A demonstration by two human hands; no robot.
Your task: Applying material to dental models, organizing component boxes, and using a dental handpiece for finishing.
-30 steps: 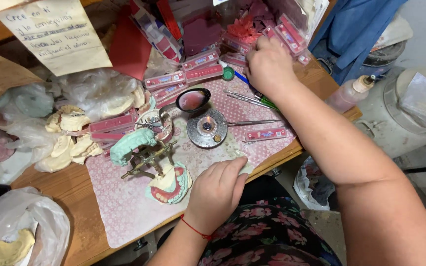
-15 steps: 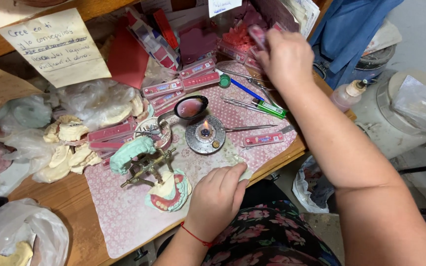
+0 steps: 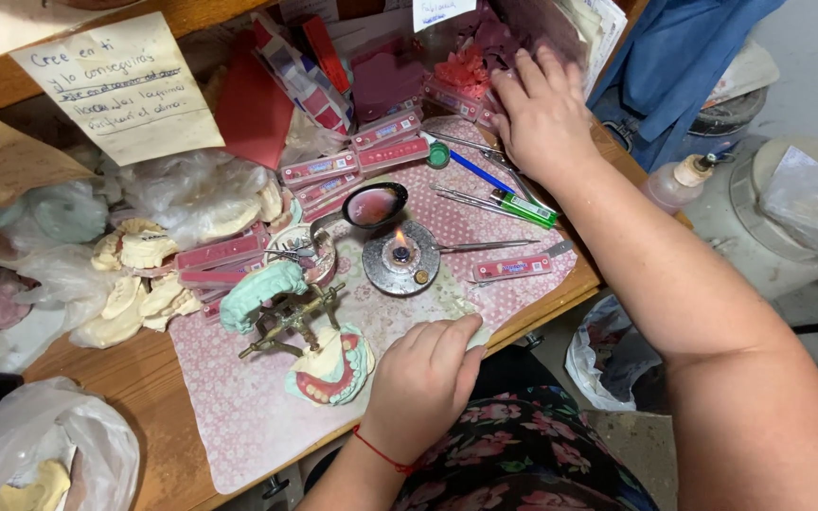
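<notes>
Cluttered across a wooden workbench (image 3: 134, 393), a pink patterned mat (image 3: 239, 416) is bearing dental work. Far right, the right hand (image 3: 543, 114) is reaching with fingers spread over a stack of slim pink boxes (image 3: 454, 96); whether it is gripping one I cannot tell. Nearer, the left hand (image 3: 423, 383) is resting on the mat's edge, fingers pressed together, just beside a denture model (image 3: 328, 367) on a brass articulator (image 3: 288, 320). Between the hands, a small burner (image 3: 400, 257) is showing a flame.
</notes>
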